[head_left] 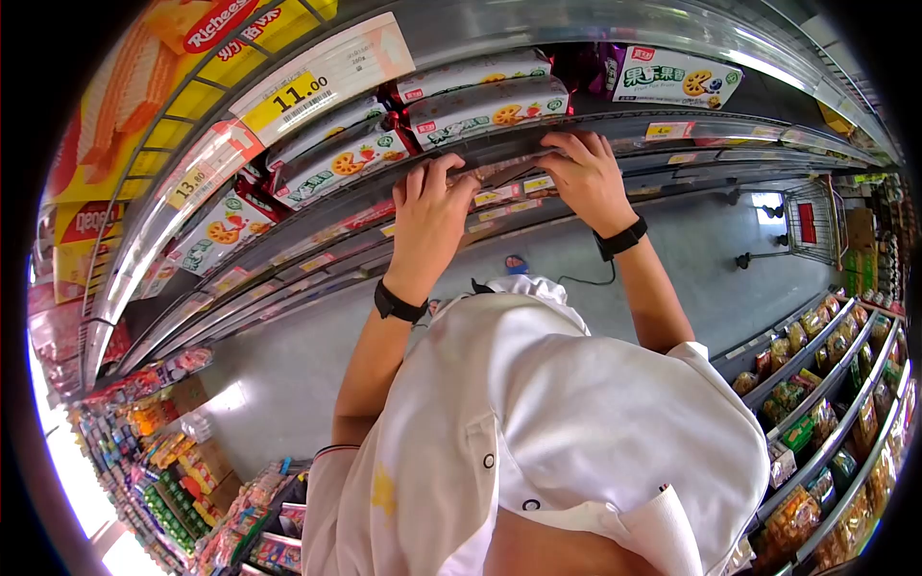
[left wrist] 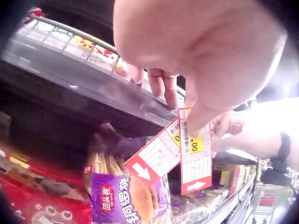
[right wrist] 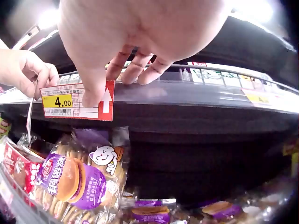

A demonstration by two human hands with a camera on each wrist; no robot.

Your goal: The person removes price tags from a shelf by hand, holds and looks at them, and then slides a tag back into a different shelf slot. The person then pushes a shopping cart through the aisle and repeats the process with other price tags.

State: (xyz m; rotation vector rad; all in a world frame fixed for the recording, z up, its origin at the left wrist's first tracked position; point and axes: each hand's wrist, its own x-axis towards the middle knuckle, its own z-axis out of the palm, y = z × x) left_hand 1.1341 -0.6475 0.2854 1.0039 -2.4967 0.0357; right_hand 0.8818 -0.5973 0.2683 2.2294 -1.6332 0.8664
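Both hands are at the front edge of a supermarket shelf (head_left: 499, 144). My left hand (head_left: 434, 216) pinches a paper price tag (left wrist: 196, 154) with a red arrow end, which hangs below the fingers. A second red-edged tag (left wrist: 152, 156) crosses it in the left wrist view. My right hand (head_left: 584, 182), to the right, holds a price tag (right wrist: 63, 102) reading 4.00, its thumb over the tag's face. The right hand's other fingers (right wrist: 138, 67) reach up to the shelf's wire rail. White biscuit packs (head_left: 490, 106) with fruit pictures lie just behind the edge.
Below are purple-labelled bread bags (right wrist: 77, 175) on a lower shelf. Larger tags (head_left: 288, 101) line the rail at left, near a yellow wafer pack (head_left: 144, 86). A shopping cart (head_left: 812, 226) stands in the aisle at right, and bread racks (head_left: 816, 384) stand behind the person.
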